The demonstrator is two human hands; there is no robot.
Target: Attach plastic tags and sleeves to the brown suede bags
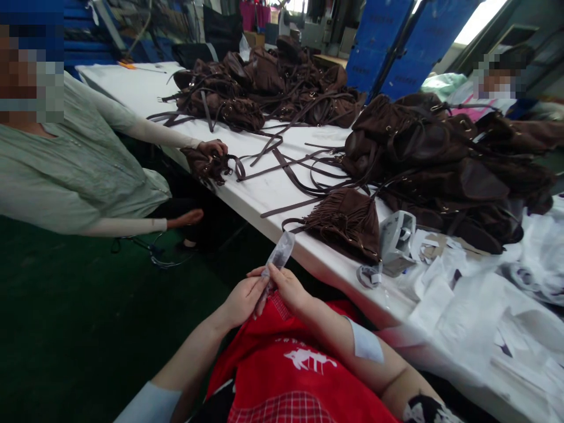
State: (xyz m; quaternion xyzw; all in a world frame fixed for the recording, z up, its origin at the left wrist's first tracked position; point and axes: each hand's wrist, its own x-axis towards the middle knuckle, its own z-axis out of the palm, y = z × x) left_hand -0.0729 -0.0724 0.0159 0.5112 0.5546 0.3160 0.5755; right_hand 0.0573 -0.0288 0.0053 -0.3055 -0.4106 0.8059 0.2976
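My left hand [243, 301] and my right hand [287, 286] are together in front of my red apron [268, 358]. Both have their fingers closed on a narrow, translucent plastic sleeve [282, 248], whose upper end sticks up past my fingers. Something darker seems to show through the plastic, but I cannot make out what. Just beyond my hands, at the table's near edge, lies a dark brown fringed bag [346, 220] with its strap [291, 207] trailing left.
Brown bags lie heaped at the back [264, 76] and right [432, 158] of the white table [247, 202]. A grey tape dispenser [397, 241] stands beside white plastic wrapping [493, 317]. At left, a co-worker's hand [214, 148] touches another brown bag [205, 166].
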